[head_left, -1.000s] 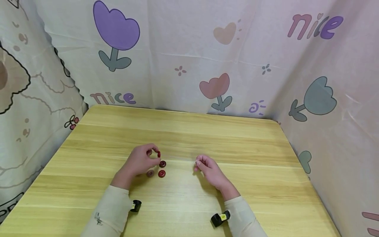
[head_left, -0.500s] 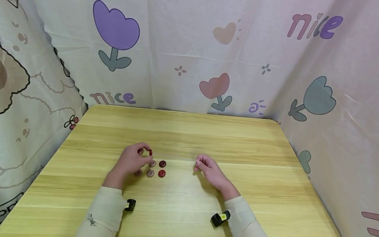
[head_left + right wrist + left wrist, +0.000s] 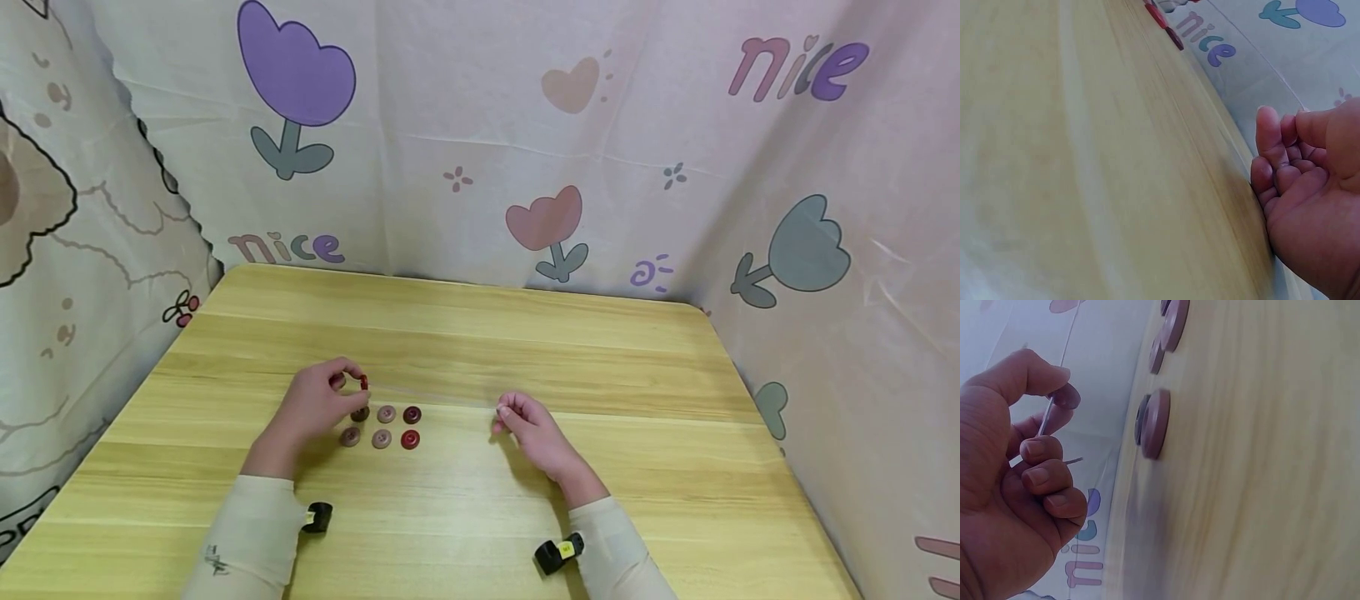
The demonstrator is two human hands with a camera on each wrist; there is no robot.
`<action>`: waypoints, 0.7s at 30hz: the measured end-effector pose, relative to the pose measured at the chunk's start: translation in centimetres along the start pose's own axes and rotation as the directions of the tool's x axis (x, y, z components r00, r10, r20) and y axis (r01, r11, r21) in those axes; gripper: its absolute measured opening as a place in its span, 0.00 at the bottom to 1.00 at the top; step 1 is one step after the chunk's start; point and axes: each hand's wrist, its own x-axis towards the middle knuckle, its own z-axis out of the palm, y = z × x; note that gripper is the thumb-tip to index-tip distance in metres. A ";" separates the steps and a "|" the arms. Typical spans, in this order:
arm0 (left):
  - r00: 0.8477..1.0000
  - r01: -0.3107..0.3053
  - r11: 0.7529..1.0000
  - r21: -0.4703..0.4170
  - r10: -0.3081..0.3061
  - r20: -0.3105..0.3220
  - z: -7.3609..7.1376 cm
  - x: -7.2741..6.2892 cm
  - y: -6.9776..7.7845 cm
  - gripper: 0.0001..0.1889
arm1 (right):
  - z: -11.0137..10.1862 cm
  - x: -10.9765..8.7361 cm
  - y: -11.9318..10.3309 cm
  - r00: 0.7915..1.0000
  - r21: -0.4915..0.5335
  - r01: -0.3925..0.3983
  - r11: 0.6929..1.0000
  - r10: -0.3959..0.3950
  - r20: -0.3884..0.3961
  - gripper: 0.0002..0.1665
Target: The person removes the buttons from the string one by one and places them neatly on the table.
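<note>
My left hand [image 3: 315, 402] pinches a red button [image 3: 363, 382] on edge between thumb and forefinger, just above the table. A thin pale string [image 3: 1257, 51] meets this button and runs taut to my right hand [image 3: 528, 429], whose thumb and fingertips pinch it. In the left wrist view the string seems to pass through the button [image 3: 1067, 397], and the other fingers are curled. Below the left fingertips lie a dark brown button [image 3: 360, 414] and a brownish button [image 3: 350, 437]. Beside them are two pinkish buttons, a dark red button [image 3: 412, 415] and a bright red button [image 3: 410, 439].
The buttons lie in two short rows on the wooden table [image 3: 600, 367]. A printed curtain [image 3: 450, 100] hangs behind the table and along its sides. Black wrist cameras are strapped at both sleeves.
My left hand has moved left with the red button, drawing a longer stretch of string between the hands. Buttons it covered before now show. The right hand has stayed in place.
</note>
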 end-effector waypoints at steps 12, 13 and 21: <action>1.000 0.015 1.000 0.016 -0.015 -0.025 -1.4 -0.1 -1.4 0.11 | -0.1 0.1 0.2 1.000 0.025 0.000 1.000 0.000 0.004 0.11; 0.999 0.016 1.000 0.021 -0.015 -0.030 -1.5 -0.1 -1.5 0.11 | -0.2 0.1 0.2 1.000 0.027 0.001 1.000 -0.001 0.004 0.12; 0.997 0.036 0.998 0.043 -0.032 -0.071 -2.9 -0.7 -2.4 0.13 | -0.3 0.0 0.1 1.000 0.048 -0.001 0.999 0.000 0.002 0.11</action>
